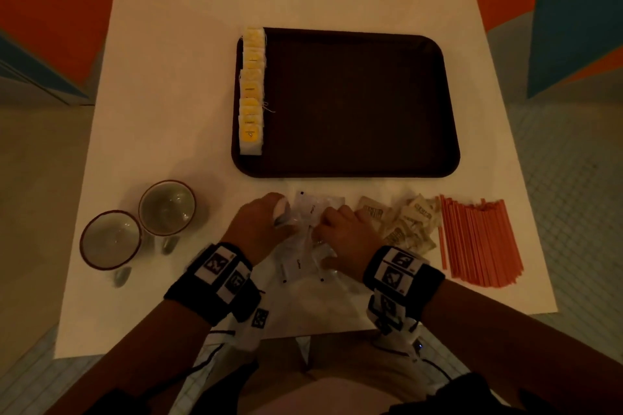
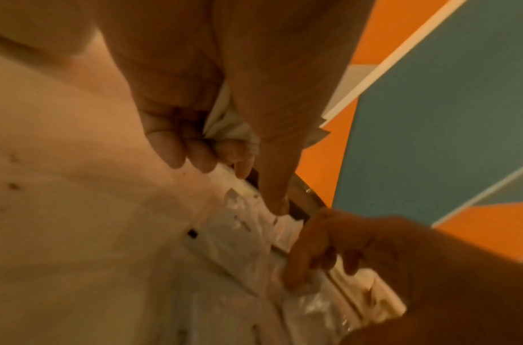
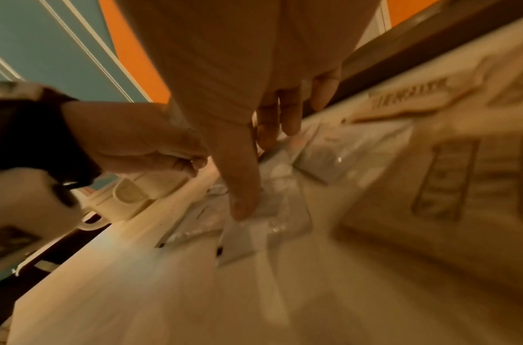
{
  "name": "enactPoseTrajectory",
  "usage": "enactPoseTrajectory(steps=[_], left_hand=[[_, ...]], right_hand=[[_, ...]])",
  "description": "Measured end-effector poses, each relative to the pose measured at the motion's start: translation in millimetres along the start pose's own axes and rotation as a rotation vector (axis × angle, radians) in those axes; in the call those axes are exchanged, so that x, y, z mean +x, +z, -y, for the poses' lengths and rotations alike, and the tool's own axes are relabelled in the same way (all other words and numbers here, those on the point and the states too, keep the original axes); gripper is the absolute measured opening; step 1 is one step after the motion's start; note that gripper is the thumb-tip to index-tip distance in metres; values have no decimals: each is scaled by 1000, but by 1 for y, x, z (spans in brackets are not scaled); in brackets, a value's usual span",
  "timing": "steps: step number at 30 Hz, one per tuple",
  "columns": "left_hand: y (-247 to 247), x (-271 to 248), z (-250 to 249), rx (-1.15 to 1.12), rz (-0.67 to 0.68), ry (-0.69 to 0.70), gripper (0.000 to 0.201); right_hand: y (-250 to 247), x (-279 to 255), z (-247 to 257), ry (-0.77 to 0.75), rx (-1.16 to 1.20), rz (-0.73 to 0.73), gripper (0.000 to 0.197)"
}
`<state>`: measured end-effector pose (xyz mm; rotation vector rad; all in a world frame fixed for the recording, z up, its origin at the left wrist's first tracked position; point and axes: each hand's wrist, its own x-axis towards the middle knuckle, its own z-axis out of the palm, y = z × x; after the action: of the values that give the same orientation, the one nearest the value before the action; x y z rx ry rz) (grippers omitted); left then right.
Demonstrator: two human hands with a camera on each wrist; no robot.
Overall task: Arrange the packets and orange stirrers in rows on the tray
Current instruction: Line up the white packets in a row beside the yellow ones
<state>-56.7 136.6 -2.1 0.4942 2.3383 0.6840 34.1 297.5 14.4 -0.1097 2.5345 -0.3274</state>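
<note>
While both hands work at the near edge of the white bench (image 1: 188, 54), the dark brown tray (image 1: 357, 104) lies beyond them, toward the far side. One column of yellow-labelled tea bags (image 1: 251, 91) runs along the tray's left edge, the bags overlapping one another; the rest of the tray floor is bare.

Left hand (image 1: 259, 224): fingers curled, its grip closed round a bunch of white packets (image 2: 227, 127), as the left wrist view shows. Right hand (image 1: 347, 229): palm down over a loose heap of clear and white packets (image 1: 303, 256) lying on the bench between the two wrists. In the right wrist view the thumb (image 3: 242, 186) presses on a clear packet (image 3: 272, 219) and the other fingers reach down onto the heap; whether they pinch anything cannot be told.

Just right of the right hand lies a jumbled pile of tan printed packets (image 1: 408, 222), some overlapping. Beside these, at the right of the bench, a bundle of orange stirrers (image 1: 478, 242) lies roughly parallel, pointing away from the person, with one or two strays at its left margin. None of these items is on the tray.

Two empty cups (image 1: 141, 222) with dark rims stand on the bench left of the left hand, touching each other. Both wrists carry black bands with printed square markers (image 1: 219, 266).
</note>
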Motion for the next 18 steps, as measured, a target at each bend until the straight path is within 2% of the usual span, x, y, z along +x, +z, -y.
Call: enactPoseTrajectory(steps=[3, 6, 9, 12, 14, 16, 18], left_hand=[[10, 11, 4, 116, 70, -43, 56], [14, 17, 5, 184, 88, -63, 49], [13, 19, 5, 205, 73, -27, 36], [3, 16, 7, 84, 50, 4, 22], [-6, 12, 6, -55, 19, 52, 13], [-17, 6, 3, -336, -1, 43, 5], [-23, 3, 1, -593, 11, -25, 12]], right_hand=[[0, 2, 1, -1, 3, -12, 38], [2, 3, 3, -32, -12, -30, 36], [4, 4, 4, -9, 48, -3, 38], [8, 5, 1, -16, 72, -30, 23], [9, 5, -3, -20, 88, -34, 21], [6, 3, -7, -27, 142, -58, 20], [-3, -2, -11, -50, 298, -110, 16]])
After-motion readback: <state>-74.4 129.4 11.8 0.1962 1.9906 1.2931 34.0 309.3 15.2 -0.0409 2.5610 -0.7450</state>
